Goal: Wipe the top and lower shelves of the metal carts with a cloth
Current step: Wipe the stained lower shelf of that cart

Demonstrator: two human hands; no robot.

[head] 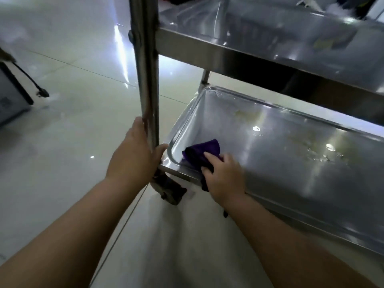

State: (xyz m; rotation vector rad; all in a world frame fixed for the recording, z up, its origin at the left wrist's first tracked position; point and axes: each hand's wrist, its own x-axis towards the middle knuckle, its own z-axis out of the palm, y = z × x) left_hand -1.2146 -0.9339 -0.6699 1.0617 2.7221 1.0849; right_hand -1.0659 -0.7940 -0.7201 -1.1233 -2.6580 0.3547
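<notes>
A stainless steel cart fills the right half of the view. Its lower shelf [280, 163] is a shallow tray with smears and droplets towards the right. A purple cloth [202, 151] lies bunched in the tray's near left corner, partly draped over the front rim. My right hand [223, 175] presses down on the cloth and grips it. My left hand [135, 154] is wrapped around the cart's upright corner post [146, 69], just above the lower shelf. The upper shelf [270, 34] hangs above, at the top right.
A caster wheel [172, 194] sits under the near left corner of the cart. Glossy pale floor tiles [72, 132] spread to the left. A grey box with a black cable [12, 90] stands at the left edge. Some blurred items lie beyond the upper shelf.
</notes>
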